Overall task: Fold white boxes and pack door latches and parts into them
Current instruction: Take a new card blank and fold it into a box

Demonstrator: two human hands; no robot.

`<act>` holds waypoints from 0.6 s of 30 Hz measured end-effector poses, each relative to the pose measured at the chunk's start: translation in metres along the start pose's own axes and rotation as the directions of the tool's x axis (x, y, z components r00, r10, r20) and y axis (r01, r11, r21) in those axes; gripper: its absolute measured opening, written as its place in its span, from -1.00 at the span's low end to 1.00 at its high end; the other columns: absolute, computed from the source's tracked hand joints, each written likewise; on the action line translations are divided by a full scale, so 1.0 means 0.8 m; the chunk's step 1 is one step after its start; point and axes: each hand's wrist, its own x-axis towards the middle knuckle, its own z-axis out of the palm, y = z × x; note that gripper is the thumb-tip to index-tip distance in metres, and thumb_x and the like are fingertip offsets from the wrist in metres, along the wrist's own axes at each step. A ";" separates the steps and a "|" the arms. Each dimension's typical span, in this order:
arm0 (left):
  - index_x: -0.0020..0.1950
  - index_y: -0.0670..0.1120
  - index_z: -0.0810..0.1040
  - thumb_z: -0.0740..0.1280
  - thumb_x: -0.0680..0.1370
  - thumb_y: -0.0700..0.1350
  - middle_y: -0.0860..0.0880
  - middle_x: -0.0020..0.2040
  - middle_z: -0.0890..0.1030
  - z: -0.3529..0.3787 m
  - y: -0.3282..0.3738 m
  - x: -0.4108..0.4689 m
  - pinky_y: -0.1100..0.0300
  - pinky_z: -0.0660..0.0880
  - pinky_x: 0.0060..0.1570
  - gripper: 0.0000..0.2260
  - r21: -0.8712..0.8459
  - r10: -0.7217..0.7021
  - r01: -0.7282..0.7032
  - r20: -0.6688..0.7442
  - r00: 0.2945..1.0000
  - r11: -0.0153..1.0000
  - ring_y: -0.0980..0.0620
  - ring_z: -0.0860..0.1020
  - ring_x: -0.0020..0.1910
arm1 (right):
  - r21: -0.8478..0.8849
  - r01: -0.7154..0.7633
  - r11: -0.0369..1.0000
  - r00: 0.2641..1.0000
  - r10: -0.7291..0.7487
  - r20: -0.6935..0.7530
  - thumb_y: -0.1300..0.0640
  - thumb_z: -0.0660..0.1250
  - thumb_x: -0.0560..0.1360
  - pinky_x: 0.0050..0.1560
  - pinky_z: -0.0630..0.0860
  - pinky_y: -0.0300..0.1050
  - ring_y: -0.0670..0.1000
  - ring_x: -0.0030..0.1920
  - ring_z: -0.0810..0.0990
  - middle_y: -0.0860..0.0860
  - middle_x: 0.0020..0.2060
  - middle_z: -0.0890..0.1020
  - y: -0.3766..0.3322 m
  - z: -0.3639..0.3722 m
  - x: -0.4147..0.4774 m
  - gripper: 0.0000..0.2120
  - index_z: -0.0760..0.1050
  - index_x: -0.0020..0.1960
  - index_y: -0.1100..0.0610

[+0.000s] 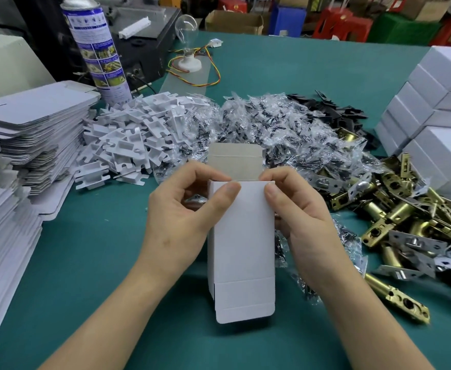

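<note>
Two hands, left hand and right hand, pinch one half-folded white box over the green table.
Fingertips behind the box are hidden, its inside cannot be seen, and the stack of flat blanks at left runs off the frame. Each hand grips a top corner, thumb on the front panel. Plain white, the box has its grey-lined far flap standing open and its near flap creased but untucked. Beyond lie white plastic inserts, clear bagged parts and black plates; brass latches heap just right of the right hand, folded boxes stacked behind them.
</note>
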 end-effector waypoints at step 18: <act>0.45 0.20 0.48 0.48 0.47 0.07 0.11 0.20 0.69 -0.002 -0.001 0.005 0.21 0.58 0.13 -0.45 -0.126 -0.080 0.084 0.033 0.996 0.988 0.11 0.65 0.18 | 0.030 -0.013 0.999 0.998 0.015 -0.065 0.09 0.35 0.59 -0.14 0.60 -0.23 0.00 -0.02 0.72 0.13 0.05 0.72 0.001 -0.004 0.002 -0.62 0.39 0.37 -0.03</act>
